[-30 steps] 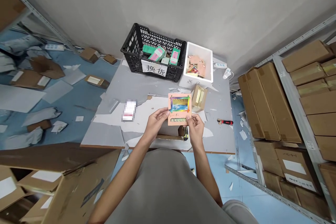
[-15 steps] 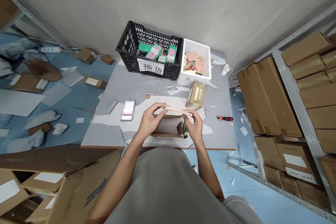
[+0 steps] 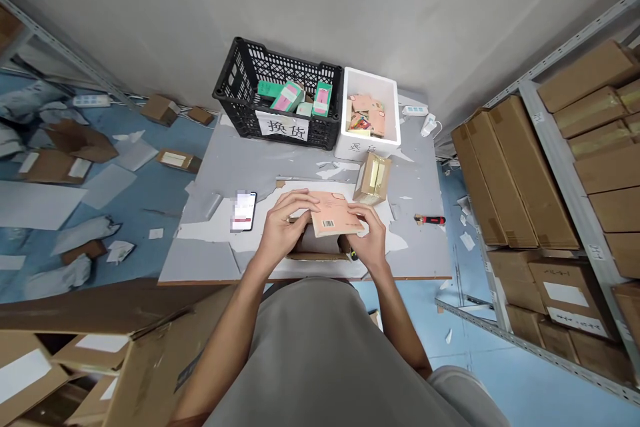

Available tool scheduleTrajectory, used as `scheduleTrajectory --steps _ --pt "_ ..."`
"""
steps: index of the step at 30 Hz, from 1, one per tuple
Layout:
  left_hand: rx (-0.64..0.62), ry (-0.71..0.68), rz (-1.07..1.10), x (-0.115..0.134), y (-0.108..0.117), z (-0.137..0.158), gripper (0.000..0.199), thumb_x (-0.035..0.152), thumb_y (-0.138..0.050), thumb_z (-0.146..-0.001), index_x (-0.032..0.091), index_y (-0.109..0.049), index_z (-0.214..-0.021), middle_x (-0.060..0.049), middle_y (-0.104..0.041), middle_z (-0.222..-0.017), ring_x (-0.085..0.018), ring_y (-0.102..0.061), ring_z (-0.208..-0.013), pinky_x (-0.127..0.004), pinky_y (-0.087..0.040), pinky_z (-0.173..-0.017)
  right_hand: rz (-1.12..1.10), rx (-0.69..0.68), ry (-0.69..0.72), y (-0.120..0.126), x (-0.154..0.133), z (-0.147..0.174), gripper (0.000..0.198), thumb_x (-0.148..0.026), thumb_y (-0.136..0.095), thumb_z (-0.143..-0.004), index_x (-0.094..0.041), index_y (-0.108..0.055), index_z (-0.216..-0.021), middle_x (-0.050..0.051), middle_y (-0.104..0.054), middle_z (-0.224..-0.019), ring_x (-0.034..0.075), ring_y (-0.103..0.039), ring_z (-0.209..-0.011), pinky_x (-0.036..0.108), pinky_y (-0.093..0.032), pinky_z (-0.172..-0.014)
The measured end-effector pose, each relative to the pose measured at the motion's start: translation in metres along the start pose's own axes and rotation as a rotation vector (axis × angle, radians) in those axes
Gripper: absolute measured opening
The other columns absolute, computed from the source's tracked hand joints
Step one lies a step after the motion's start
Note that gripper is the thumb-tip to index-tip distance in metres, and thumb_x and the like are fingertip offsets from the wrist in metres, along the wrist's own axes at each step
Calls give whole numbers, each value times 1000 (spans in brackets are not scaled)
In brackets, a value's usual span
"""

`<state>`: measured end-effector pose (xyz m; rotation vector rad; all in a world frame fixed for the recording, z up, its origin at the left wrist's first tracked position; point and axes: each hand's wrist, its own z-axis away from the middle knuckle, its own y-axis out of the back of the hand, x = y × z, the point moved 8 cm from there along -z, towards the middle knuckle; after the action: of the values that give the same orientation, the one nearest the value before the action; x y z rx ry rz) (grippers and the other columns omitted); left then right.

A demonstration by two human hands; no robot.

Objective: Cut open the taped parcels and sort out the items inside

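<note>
A flat peach-coloured packet with a barcode (image 3: 336,215) is between my two hands, its printed side facing up. My left hand (image 3: 287,221) pinches its left edge. The opposite edge is gripped by my right hand (image 3: 369,230). Under the packet stands an open cardboard box (image 3: 320,256) with greyish paper inside, partly covered by the packet and my hands. A small bit of a yellow-and-black cutter (image 3: 354,255) shows below my right hand; whether that hand holds it I cannot tell.
On the table (image 3: 200,260), a phone (image 3: 245,211) lies left, a small taped carton (image 3: 373,179) and a red-and-black cutter (image 3: 430,219) right. Behind are a black crate (image 3: 280,125) with green boxes and a white foam box (image 3: 367,149) holding peach packets. Shelves (image 3: 540,120) flank the right.
The packet, seen nearly edge-on before, has been tilted so its broad barcode side shows. It now covers more of the open box, and the cutter is mostly hidden.
</note>
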<state>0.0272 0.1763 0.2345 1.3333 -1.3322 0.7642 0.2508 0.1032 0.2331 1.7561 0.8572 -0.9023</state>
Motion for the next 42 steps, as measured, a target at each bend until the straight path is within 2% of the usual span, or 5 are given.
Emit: scheduleTrajectory --steps 7,16,28,35,42 --pt "-171 -136 -225 8 -24 2 32 32 -59 -112 37 -91 -108 -6 -85 -116 -32 -70 -132 -64 -25 -147 407 -150 79 -28 -5 18 19 -19 -67 -100 -27 -78 -113 9 -84 -111 28 -74 -103 41 -59 -94" --pt "145 363 149 -50 -24 29 99 66 -86 -96 23 -49 -177 -22 -54 -181 -39 -45 -174 -58 -36 -144 -465 96 -544 -32 50 16 51 -73 -86 -89 -28 -61 -92 -6 -66 -70 15 -65 -60 28 -57 -62" --pt "-99 641 320 -93 -62 49 79 70 -95 -75 19 -80 -133 -2 -80 -94 -12 -59 -57 -26 -47 -51 -631 39 -652 -41 76 42 64 -79 -92 -80 -25 -81 -113 5 -85 -99 24 -84 -82 43 -75 -83" --pt "-177 578 244 -102 -79 8 73 68 -93 -74 16 -83 -124 -4 -78 -79 -26 -77 -74 -43 -68 -81 -716 188 -604 -32 89 22 67 -74 -95 -79 -22 -84 -120 11 -89 -120 28 -88 -99 49 -77 -100" --pt "97 65 261 0 -58 -124 66 54 -88 -94 24 -72 -152 -17 -53 -179 -38 -56 -166 -55 -44 -141 -770 304 -417 6 85 -101 99 -60 -93 -88 -30 -54 -175 16 -48 -187 35 -64 -161 53 -70 -116"
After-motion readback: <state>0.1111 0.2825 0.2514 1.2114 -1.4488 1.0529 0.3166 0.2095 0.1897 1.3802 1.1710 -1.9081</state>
